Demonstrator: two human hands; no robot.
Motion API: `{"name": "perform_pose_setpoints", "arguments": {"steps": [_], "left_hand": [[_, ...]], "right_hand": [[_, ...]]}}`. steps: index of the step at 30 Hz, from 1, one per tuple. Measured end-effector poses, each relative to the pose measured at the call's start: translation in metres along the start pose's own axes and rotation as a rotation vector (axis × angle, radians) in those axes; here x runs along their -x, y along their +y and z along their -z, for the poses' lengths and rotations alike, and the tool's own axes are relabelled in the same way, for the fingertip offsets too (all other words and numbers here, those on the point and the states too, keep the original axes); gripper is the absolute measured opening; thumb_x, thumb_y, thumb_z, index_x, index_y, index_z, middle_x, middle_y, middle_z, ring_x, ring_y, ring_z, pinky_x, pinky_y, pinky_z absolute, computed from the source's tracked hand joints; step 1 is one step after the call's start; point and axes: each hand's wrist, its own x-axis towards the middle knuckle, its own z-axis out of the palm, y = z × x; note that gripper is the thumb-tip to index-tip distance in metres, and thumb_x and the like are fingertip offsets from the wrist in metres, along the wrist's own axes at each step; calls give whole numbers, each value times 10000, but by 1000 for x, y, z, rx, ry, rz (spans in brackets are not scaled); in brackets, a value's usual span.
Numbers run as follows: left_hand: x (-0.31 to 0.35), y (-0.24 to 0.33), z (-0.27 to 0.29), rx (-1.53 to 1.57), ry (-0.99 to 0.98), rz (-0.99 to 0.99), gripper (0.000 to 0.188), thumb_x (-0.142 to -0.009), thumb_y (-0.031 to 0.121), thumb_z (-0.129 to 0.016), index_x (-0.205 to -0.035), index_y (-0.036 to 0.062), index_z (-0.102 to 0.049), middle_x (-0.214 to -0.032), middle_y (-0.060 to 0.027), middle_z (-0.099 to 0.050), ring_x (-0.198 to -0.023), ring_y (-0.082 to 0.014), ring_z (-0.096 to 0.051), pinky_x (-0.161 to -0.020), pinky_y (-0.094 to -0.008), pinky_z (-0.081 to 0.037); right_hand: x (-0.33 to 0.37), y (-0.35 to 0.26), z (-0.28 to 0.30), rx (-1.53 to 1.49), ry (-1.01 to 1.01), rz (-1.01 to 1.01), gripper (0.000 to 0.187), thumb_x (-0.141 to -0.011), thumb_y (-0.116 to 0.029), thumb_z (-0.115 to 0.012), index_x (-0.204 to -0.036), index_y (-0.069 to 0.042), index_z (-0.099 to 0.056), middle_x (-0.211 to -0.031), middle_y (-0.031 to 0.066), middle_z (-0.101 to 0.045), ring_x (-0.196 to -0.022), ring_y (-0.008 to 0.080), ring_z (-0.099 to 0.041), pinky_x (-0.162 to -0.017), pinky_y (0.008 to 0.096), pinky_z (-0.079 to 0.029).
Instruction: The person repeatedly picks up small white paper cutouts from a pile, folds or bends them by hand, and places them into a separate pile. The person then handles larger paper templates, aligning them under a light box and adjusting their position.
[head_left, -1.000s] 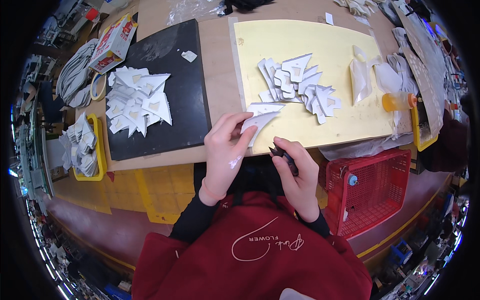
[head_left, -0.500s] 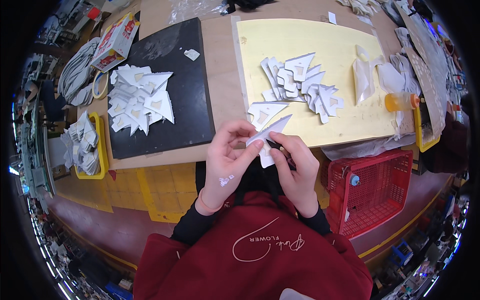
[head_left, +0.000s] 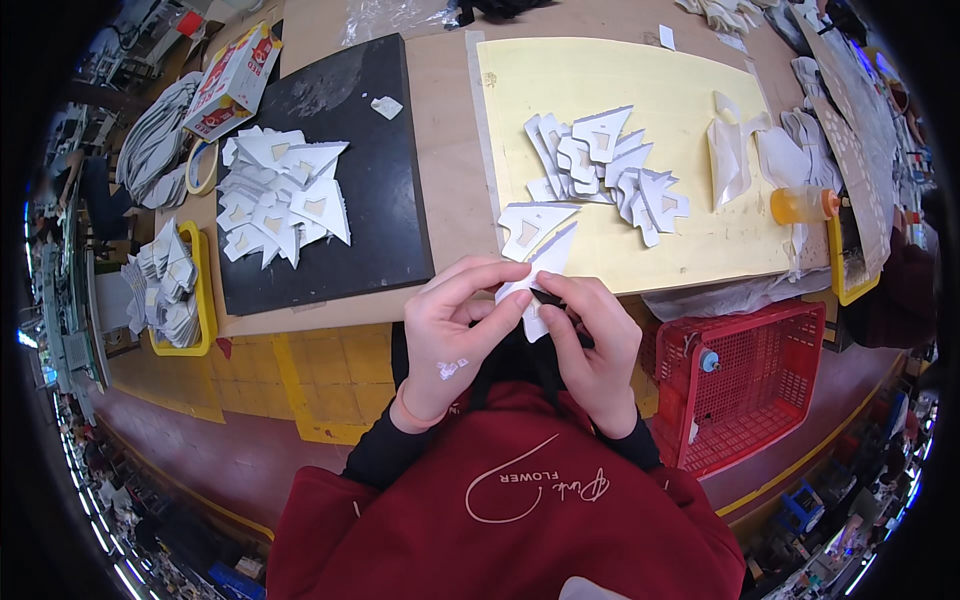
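Between both hands (head_left: 450,325) (head_left: 595,345), white piece (head_left: 552,256), pointed, grey-edged

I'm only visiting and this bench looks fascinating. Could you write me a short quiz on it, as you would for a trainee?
1. What does the left hand pinch?
2. True or false: the red crate is nearer the right hand than the left.
3. On the table, the left-hand white pile lies on: a) a yellow sheet, b) a black board, c) a cardboard box.

Key: 1. A flat white piece. 2. True. 3. b.
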Motion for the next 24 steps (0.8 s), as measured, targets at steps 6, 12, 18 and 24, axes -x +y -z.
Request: {"name": "perform_pose_setpoints", "arguments": {"steps": [6, 12, 18, 24], "left_hand": [[4, 1, -1, 153, 27, 72, 241, -896, -101, -679, -1136, -120, -668, -1137, -122, -653, -944, -133, -686, -810, -208, -577], [9, -3, -3, 242, 52, 131, 248, -894, -101, -688, -1141, -120, -667, -1124, -128, -672, -963, -147, -693, -827, -214, -574], [8, -1, -2, 219, 34, 104, 247, -890, -103, -691, -1136, -119, -668, -1137, -126, -660, -960, -143, -691, -819, -208, -572], [8, 0, -3, 173, 34, 79, 241, -886, -109, -691, -1126, -116, -674, -1135, -120, -650, -927, -123, -681, -785, -198, -563]], "right_hand": [[3, -3, -3, -2, 44, -8, 295, -860, 43, -694, -1152, -2, -693, -922, 145, -701, -769, 264, -694, -648, 317, -538], [2, -2, -1, 7, 77, 51, 299, -841, 56, -706, -1134, -4, -706, -913, 148, -705, -760, 260, -699, -645, 317, -539], [-1, 1, 3, -12, 54, 103, 289, -830, 62, -713, -1114, 5, -715, -913, 151, -710, -756, 253, -703, -650, 305, -545], [3, -2, 3, -76, 43, 17, 303, -835, 69, -709, -1132, 9, -711, -920, 154, -708, -750, 232, -695, -636, 285, -539]]}}
